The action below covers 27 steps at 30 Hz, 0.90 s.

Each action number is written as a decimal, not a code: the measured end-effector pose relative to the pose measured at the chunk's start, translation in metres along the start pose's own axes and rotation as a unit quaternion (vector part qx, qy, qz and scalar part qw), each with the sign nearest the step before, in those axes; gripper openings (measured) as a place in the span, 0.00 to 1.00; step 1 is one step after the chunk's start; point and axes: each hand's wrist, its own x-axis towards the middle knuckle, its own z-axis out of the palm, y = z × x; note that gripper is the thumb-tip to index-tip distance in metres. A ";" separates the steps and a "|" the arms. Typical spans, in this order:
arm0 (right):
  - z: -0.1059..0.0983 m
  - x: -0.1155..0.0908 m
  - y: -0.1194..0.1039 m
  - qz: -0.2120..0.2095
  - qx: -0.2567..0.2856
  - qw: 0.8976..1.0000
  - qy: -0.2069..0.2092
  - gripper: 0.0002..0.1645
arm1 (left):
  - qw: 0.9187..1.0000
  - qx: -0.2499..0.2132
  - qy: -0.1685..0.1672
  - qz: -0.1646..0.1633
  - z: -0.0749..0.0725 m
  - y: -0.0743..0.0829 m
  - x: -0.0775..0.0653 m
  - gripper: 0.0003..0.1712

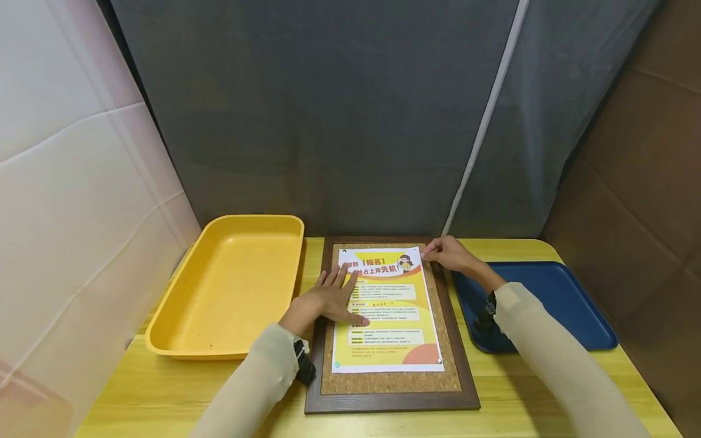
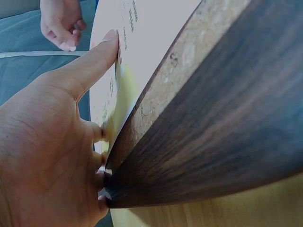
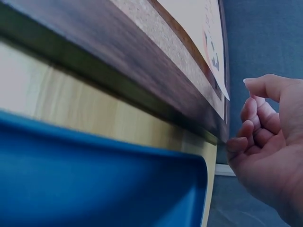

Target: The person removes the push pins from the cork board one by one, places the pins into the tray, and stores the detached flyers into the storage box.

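Note:
A yellow printed poster (image 1: 386, 359) lies on a cork board (image 1: 391, 383) with a dark wooden frame (image 1: 394, 403). My left hand (image 1: 331, 298) rests on the poster's left half, fingers spread. At the poster's upper right corner is my right hand (image 1: 449, 252), fingers curled and thumb close to the index finger (image 3: 248, 109). Whether a small thing sits between those fingertips is hidden. Small pins show at other corners: a dark one (image 1: 344, 251) upper left, a pale blue one (image 1: 336, 365) lower left, a shiny one (image 1: 440, 361) lower right.
A yellow tray (image 1: 298, 243) stands left of the board, with a few dark specks inside. To the right lies a blue tray (image 1: 575, 304), partly under my right forearm. A grey curtain (image 1: 328, 121) hangs behind the wooden table (image 1: 181, 395).

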 end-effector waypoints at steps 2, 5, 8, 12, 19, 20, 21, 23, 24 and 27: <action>-0.003 -0.003 0.000 -0.007 -0.005 1.000 -0.004 0.09 | 1.000 0.000 -0.002 -0.001 0.000 0.000 -0.001 0.76; -0.008 -0.008 0.002 -0.016 -0.014 1.000 -0.009 0.09 | 1.000 -0.003 -0.006 -0.003 -0.002 0.003 -0.004 0.76; -0.013 -0.014 0.004 -0.026 -0.021 0.999 -0.019 0.09 | 1.000 -0.005 -0.010 -0.005 -0.005 0.005 -0.007 0.76; -0.019 -0.022 0.006 -0.029 -0.027 0.999 -0.027 0.10 | 1.000 -0.003 -0.011 -0.005 -0.005 0.004 -0.007 0.76; -0.027 -0.033 0.015 -0.042 -0.032 0.998 -0.030 0.08 | 1.000 -0.001 -0.016 -0.005 -0.003 0.002 -0.005 0.76; -0.028 -0.035 0.016 -0.044 -0.030 0.998 -0.031 0.07 | 1.000 0.000 -0.017 -0.006 -0.004 0.002 -0.005 0.76; -0.030 -0.036 0.018 -0.044 -0.029 0.998 -0.032 0.07 | 1.000 0.000 -0.019 -0.006 -0.004 0.002 -0.005 0.76; -0.032 -0.039 0.020 -0.042 -0.025 0.998 -0.033 0.07 | 1.000 0.000 -0.021 -0.008 -0.004 0.001 -0.006 0.75; -0.034 -0.041 0.020 -0.047 -0.023 0.998 -0.035 0.07 | 1.000 -0.001 -0.020 -0.008 -0.005 0.001 -0.006 0.75; -0.038 -0.045 0.023 -0.058 -0.016 0.997 -0.038 0.07 | 1.000 -0.003 -0.019 -0.006 -0.006 0.001 -0.008 0.75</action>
